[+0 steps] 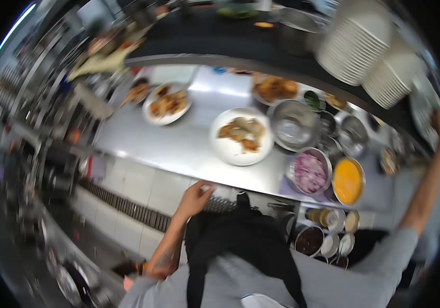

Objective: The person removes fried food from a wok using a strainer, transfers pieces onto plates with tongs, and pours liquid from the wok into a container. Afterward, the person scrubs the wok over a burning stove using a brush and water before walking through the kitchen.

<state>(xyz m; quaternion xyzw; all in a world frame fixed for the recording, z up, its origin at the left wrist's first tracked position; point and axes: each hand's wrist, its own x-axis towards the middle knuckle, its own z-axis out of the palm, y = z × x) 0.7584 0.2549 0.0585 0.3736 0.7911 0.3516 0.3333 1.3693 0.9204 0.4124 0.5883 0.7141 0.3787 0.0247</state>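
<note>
My left hand (pixel 198 198) hangs just off the front edge of the steel counter (pixel 173 159), fingers loosely bent with nothing visible between them. Far to the right, my right hand (pixel 438 119) reaches up beside a stack of pale plates (pixel 423 109) at the shelf's end; its fingers are blurred and their hold is unclear. A white plate with browned food pieces (pixel 242 156) lies mid-counter. Another white plate of food (pixel 182 114) sits further left.
Metal bowls (pixel 296 123), a bowl of chopped purple onion (pixel 309 172) and one of orange-yellow liquid (pixel 347 181) crowd the counter's right. White bowls (pixel 356 46) are stacked on the dark shelf (pixel 204 38) above. Containers (pixel 309 240) stand below; a drain grate (pixel 127 208) crosses the floor.
</note>
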